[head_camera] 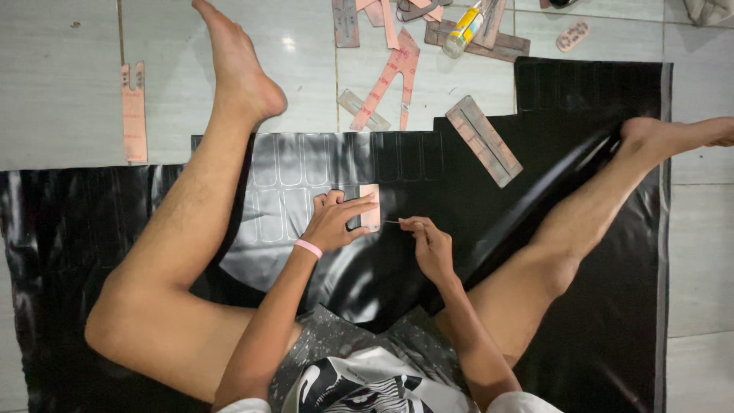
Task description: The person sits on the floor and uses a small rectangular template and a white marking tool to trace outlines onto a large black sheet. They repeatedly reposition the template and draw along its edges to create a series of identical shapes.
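I sit on the floor with a glossy black sheet [612, 321] spread under my legs. My left hand [334, 220] presses a small pinkish rectangular template [371, 208] flat on the sheet; a pink band is on that wrist. My right hand [428, 241] pinches a thin marking tool [391, 222] whose tip touches the template's right edge. Rows of traced rounded-rectangle outlines [306, 164] cover the sheet beyond my left hand.
Several pinkish templates lie on the grey tiles: a long strip [134, 113] at left, a forked one [391, 76], and a striped block [483, 140] on the sheet's edge. A yellow-capped tube [464, 30] rests at the top. My bare feet [243, 76] frame the sheet.
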